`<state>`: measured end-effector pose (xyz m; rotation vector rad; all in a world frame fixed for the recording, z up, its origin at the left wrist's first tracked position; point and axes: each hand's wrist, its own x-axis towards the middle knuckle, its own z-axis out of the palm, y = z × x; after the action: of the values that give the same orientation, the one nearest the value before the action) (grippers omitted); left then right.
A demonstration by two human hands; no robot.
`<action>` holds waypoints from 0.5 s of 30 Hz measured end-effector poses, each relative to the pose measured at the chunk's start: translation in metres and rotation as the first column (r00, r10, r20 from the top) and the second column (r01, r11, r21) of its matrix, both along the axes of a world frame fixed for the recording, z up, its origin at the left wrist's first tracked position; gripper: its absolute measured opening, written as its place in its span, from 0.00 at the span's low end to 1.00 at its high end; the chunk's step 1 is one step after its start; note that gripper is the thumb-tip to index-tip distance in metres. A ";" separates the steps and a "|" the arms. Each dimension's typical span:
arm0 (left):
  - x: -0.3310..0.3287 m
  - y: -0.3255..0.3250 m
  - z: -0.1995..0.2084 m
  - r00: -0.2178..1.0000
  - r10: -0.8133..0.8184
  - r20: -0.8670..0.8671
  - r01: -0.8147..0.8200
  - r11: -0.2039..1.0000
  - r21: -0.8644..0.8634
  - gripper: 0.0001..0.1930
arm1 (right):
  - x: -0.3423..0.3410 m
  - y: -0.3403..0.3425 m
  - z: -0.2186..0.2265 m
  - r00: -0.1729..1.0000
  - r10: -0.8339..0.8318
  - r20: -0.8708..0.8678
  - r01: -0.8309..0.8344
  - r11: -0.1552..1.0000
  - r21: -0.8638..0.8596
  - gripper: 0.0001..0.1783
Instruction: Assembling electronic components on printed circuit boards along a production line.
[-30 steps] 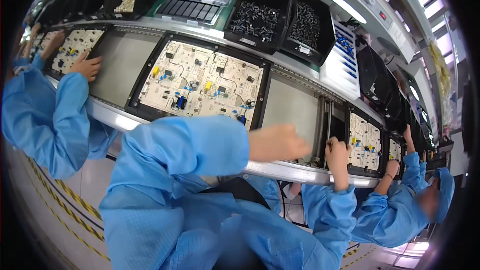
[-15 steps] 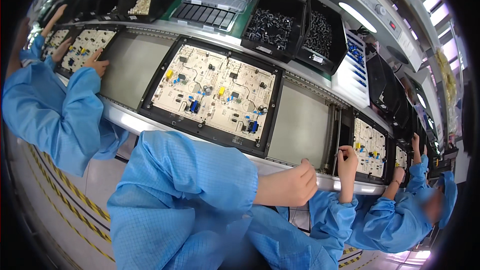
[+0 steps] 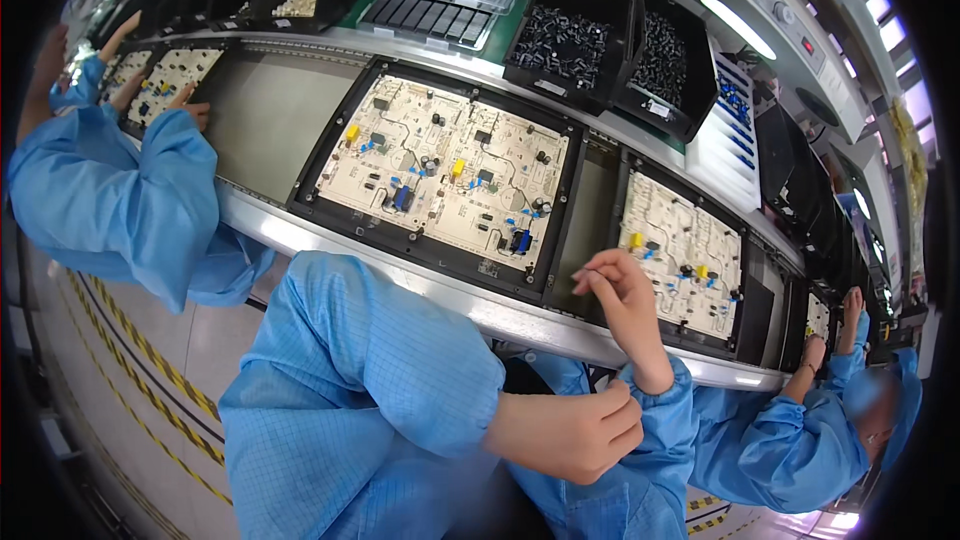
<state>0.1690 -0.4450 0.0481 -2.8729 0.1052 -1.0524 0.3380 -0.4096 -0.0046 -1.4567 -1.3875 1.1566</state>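
My left hand [image 3: 572, 432] is curled closed in front of the line's near rail, below the middle circuit board [image 3: 440, 175]. Whatever its fingers hold, if anything, is hidden. My right hand [image 3: 628, 308] is raised just above it, thumb and forefinger pinched near the gap between two framed boards. Something tiny and dark may be at those fingertips, too small to name. The middle board lies flat in a black frame and carries yellow, blue and black components. Close by on the right lies a second circuit board [image 3: 685, 255] in its own black frame.
Behind the line stand black bins [image 3: 560, 45] of small dark parts, a clear-lidded case [image 3: 440, 5] and a white rack [image 3: 715, 155] of blue parts. Co-workers in blue sleeves [image 3: 110, 210] work at the left and right [image 3: 790, 440]. A metal rail [image 3: 480, 310] edges the line.
The second framed board has come left, close to the middle board, narrowing the gap. My right hand has moved left and turned; my left hand has dropped slightly.
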 end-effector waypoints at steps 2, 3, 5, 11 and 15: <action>0.007 0.009 -0.003 0.999 -0.042 0.028 0.042 0.999 -0.021 0.12 | 0.002 0.008 -0.001 0.978 0.208 -0.006 -0.207 0.978 0.015 0.04; 0.010 0.016 -0.004 1.000 -0.014 0.024 0.015 0.998 -0.067 0.12 | 0.004 0.014 0.001 0.963 0.270 -0.022 -0.270 0.963 -0.006 0.04; 0.022 0.036 -0.009 0.992 0.074 0.104 -0.064 0.993 -0.100 0.10 | 0.023 0.024 0.003 0.947 0.300 -0.114 -0.309 0.949 -0.071 0.04; 0.042 0.152 -0.007 0.946 0.287 -0.153 -0.325 0.855 -0.405 0.09 | 0.114 0.079 0.036 0.993 -0.120 -0.011 0.116 0.927 0.356 0.12; 0.081 0.205 -0.039 0.868 0.262 -0.422 -0.479 0.665 -0.573 0.09 | 0.145 0.115 0.021 0.964 -0.264 -0.030 0.253 0.875 0.414 0.14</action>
<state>0.2500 -0.2401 0.0088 -3.3991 -1.0281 -0.6258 0.4834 -0.2941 0.0168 -1.3009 -1.3101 0.6244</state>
